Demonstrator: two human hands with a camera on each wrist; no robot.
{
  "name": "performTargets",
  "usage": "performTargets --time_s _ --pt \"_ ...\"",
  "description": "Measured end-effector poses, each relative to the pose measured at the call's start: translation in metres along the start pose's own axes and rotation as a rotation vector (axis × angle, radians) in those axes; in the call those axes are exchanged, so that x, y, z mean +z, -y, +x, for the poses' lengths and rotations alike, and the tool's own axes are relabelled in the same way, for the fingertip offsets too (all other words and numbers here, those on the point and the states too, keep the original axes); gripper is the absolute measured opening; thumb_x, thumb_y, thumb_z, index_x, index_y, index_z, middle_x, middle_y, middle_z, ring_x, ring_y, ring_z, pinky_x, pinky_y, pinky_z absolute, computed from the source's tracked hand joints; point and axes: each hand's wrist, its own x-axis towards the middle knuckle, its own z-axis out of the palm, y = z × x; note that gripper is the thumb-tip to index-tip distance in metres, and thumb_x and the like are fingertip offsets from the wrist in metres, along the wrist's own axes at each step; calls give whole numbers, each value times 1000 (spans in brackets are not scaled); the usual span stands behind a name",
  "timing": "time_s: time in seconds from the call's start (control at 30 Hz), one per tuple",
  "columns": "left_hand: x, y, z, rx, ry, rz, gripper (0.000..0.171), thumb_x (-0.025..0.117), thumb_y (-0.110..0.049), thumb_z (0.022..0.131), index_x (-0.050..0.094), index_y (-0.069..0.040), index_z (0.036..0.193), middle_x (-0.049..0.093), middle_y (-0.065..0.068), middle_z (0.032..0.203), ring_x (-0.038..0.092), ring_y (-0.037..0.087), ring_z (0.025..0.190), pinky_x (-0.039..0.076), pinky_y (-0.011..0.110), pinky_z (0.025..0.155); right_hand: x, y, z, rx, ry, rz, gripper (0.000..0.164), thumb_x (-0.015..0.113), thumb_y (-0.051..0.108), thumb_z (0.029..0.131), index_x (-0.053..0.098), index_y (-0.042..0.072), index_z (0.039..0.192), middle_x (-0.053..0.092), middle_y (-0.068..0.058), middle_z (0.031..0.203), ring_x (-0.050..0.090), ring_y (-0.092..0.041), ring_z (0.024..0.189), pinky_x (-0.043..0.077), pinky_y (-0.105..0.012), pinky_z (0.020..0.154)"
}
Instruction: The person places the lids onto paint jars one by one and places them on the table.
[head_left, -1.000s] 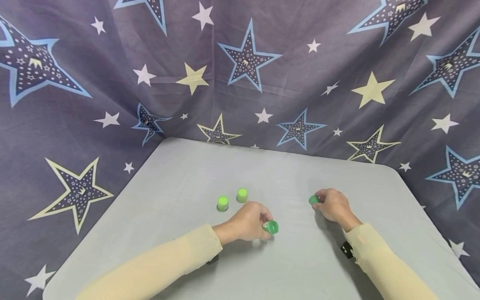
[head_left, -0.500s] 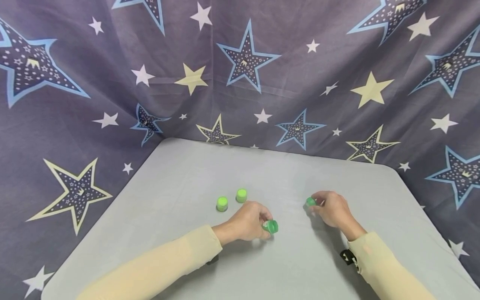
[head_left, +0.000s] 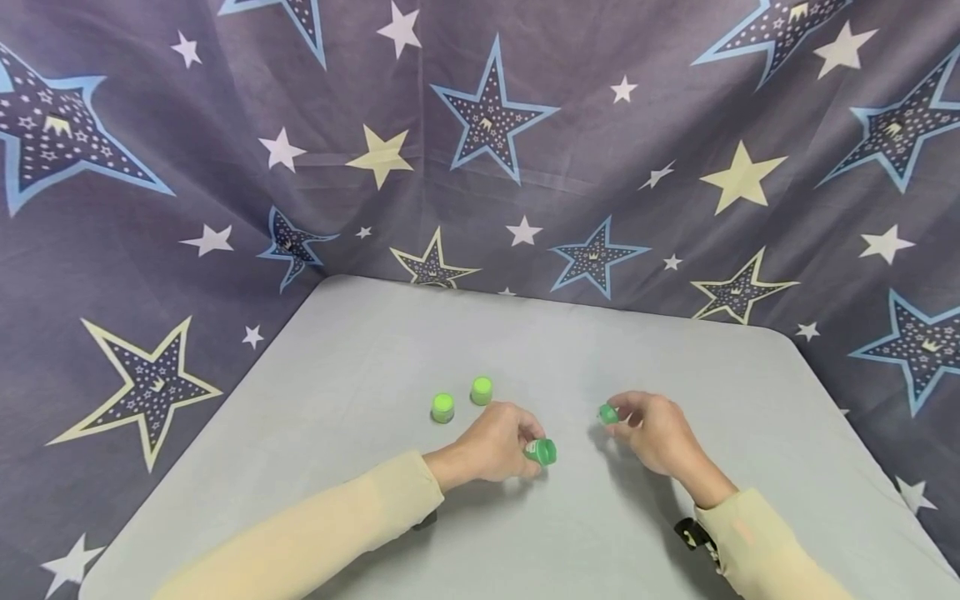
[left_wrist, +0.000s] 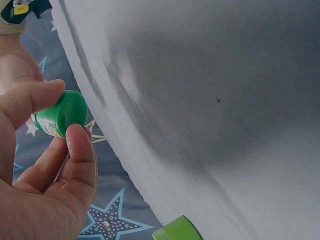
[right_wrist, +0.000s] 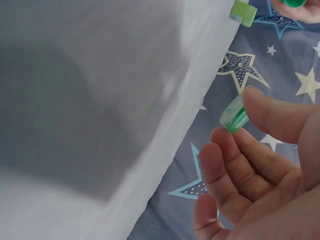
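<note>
My left hand pinches a small green tub between thumb and fingers, tipped on its side with its round end facing right. A pale label shows on that tub in the left wrist view. To its right, my right hand holds a small round lid-like piece by thumb and fingertips, just above the table. In the right wrist view this piece looks partly clear and partly green; its exact kind is hard to tell. The two held things are apart.
Two small tubs with bright lime-green tops, a nearer one and a farther one, stand upright beyond my left wrist. A pale grey cloth covers the table. Behind it hangs a dark star-patterned curtain.
My right hand has moved left and a little nearer to me, carrying the small lid-like piece toward the tub. My left hand keeps its grip on the tub with hardly any movement.
</note>
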Motion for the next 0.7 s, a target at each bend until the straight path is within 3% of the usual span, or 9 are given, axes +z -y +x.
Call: performTargets --time_s 0.7 --pt "0 -1 2 3 -8 11 29 90 -2 72 77 -6 98 67 -7 80 59 7 71 53 21 64 13 27 -27 -97 -28 127 24 84 12 84 75 16 105 70 10 86 63 -15 84 46 -33 72"
